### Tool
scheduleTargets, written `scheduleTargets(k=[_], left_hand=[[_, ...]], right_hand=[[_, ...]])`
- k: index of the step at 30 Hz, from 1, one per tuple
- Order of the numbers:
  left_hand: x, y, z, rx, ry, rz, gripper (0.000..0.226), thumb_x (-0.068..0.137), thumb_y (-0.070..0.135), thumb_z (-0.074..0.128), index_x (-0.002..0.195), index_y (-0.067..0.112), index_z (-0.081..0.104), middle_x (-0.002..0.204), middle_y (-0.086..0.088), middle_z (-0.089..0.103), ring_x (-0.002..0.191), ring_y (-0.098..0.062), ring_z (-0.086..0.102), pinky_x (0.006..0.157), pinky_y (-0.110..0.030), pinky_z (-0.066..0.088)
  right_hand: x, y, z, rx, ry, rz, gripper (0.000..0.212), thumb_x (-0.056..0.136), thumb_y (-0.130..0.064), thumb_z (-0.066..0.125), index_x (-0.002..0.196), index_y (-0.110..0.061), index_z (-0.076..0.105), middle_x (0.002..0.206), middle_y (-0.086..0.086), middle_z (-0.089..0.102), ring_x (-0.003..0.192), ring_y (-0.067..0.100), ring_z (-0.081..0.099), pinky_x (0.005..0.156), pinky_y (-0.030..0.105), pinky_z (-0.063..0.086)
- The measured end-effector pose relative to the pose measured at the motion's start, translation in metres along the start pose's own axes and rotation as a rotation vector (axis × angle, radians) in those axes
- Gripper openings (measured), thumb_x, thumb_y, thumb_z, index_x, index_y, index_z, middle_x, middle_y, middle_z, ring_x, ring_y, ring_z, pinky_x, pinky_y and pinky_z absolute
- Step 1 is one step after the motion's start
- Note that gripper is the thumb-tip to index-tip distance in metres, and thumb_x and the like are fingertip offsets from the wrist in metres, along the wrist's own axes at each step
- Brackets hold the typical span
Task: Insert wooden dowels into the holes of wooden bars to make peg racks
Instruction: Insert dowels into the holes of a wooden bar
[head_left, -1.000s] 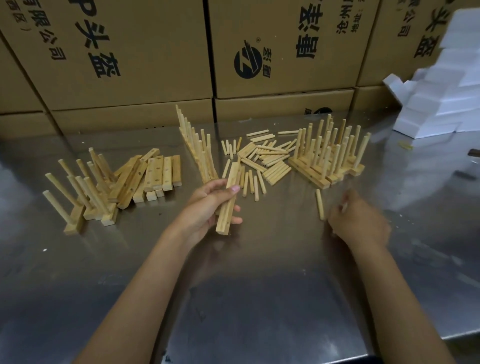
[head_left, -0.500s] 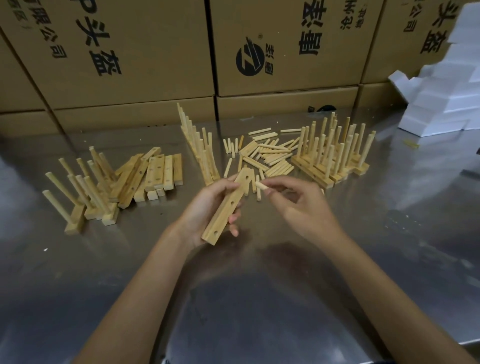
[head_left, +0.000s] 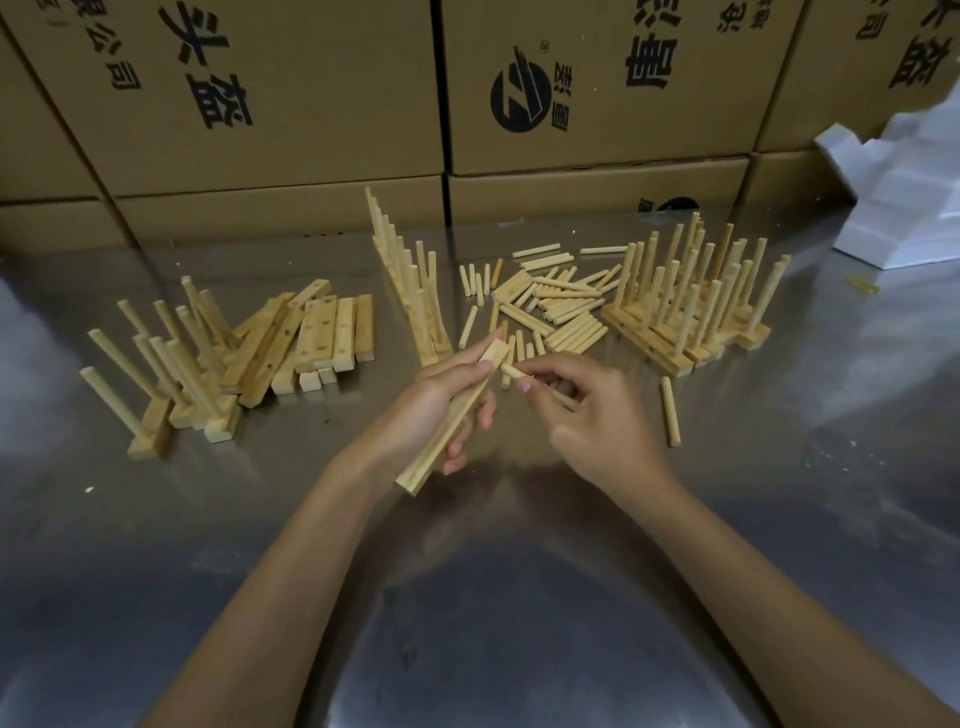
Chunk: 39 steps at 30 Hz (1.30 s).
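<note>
Steel table (head_left: 779, 519) backed by cardboard boxes (head_left: 260, 104), dowels (head_left: 561, 306) scattered

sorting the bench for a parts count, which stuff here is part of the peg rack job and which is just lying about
Job:
left hand gripping a wooden bar
right hand pinching a dowel
loose dowels
empty bars
finished racks

Lying about:
cardboard boxes
white foam blocks
</note>
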<state>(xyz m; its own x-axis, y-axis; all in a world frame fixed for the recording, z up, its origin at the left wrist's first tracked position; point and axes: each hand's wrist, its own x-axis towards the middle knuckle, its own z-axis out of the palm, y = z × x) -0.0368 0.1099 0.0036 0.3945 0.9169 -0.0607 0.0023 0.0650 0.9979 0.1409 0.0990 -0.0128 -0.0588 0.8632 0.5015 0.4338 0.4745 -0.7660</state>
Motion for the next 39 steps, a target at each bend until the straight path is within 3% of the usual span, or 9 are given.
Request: scheduleTargets(k=[6,11,14,18,23,28,33,36,39], left_hand=[[0.001,-0.003,0.007,-0.064,-0.003,-0.022,0.041,0.106,0.025,0.041,0.144,0.040,0.046,0.061,-0.005,0.048,0.039,-0.015,0.038,0.037,-0.024,0.039],[0.001,0.000,0.009,-0.081,-0.027,-0.014,0.035,0.106,0.027,0.040,0.134,0.044,0.053,0.061,-0.006,0.046,0.038,-0.015,0.038,0.038,-0.023,0.039],[0.000,0.000,0.009,-0.020,-0.024,-0.015,0.039,0.106,0.028,0.038,0.141,0.040,0.050,0.060,-0.006,0.045,0.039,-0.016,0.038,0.038,-0.023,0.038],[0.000,0.000,0.011,0.012,-0.009,-0.004,0.041,0.107,0.026,0.038,0.144,0.039,0.048,0.060,-0.006,0.043,0.038,-0.015,0.038,0.037,-0.023,0.038],[0.000,-0.001,0.012,0.079,0.006,-0.010,0.043,0.107,0.025,0.036,0.148,0.036,0.045,0.058,-0.006,0.043,0.038,-0.017,0.037,0.038,-0.024,0.037],[0.000,0.001,0.014,0.106,0.040,-0.018,0.044,0.107,0.026,0.036,0.148,0.039,0.043,0.057,-0.005,0.044,0.037,-0.016,0.037,0.037,-0.023,0.036],[-0.003,0.006,0.016,0.178,0.060,-0.036,0.044,0.106,0.035,0.040,0.146,0.052,0.034,0.070,-0.004,0.059,0.049,-0.014,0.047,0.042,-0.025,0.037],[-0.007,0.010,0.010,0.153,0.093,-0.102,0.032,0.104,0.032,0.049,0.136,0.033,0.052,0.071,-0.004,0.059,0.051,-0.014,0.049,0.042,-0.024,0.037],[-0.008,0.011,0.001,0.152,0.148,-0.129,0.021,0.103,0.027,0.053,0.120,0.018,0.060,0.067,-0.002,0.055,0.050,-0.013,0.046,0.039,-0.022,0.036]], right_hand=[[-0.004,0.002,0.000,-0.091,0.021,-0.111,0.008,0.092,-0.005,0.064,0.091,-0.011,0.069,0.084,-0.008,0.063,0.077,0.003,0.059,0.061,0.012,0.041],[-0.005,0.000,-0.002,-0.233,0.048,-0.263,0.008,0.092,-0.004,0.061,0.095,-0.009,0.066,0.086,-0.010,0.057,0.071,0.003,0.050,0.063,0.010,0.035],[-0.006,0.000,-0.003,-0.273,0.047,-0.277,0.006,0.093,-0.006,0.060,0.094,-0.009,0.065,0.086,-0.009,0.056,0.071,0.003,0.049,0.062,0.012,0.034],[-0.008,-0.001,-0.002,-0.104,0.036,-0.105,0.008,0.092,-0.007,0.062,0.089,-0.013,0.066,0.076,-0.012,0.059,0.068,0.005,0.055,0.057,0.010,0.035],[-0.006,-0.001,-0.002,0.097,0.013,0.097,0.010,0.091,-0.005,0.065,0.084,-0.011,0.068,0.072,0.001,0.064,0.068,0.008,0.056,0.062,0.025,0.044],[-0.002,-0.006,-0.002,0.236,-0.007,0.207,0.009,0.091,-0.005,0.066,0.083,-0.008,0.070,0.080,0.011,0.069,0.071,0.002,0.057,0.067,0.012,0.043],[0.006,-0.006,-0.008,0.302,-0.032,0.266,0.010,0.090,-0.010,0.070,0.085,-0.017,0.074,0.071,-0.011,0.068,0.075,0.006,0.060,0.075,0.018,0.047],[0.007,-0.005,-0.013,0.323,-0.057,0.284,0.005,0.090,-0.017,0.071,0.087,-0.019,0.076,0.068,-0.011,0.069,0.064,-0.001,0.060,0.063,0.010,0.044],[0.010,-0.001,-0.024,0.229,0.011,0.320,0.026,0.096,-0.035,0.061,0.081,-0.018,0.075,0.070,-0.006,0.071,0.060,-0.005,0.058,0.060,0.018,0.040]])
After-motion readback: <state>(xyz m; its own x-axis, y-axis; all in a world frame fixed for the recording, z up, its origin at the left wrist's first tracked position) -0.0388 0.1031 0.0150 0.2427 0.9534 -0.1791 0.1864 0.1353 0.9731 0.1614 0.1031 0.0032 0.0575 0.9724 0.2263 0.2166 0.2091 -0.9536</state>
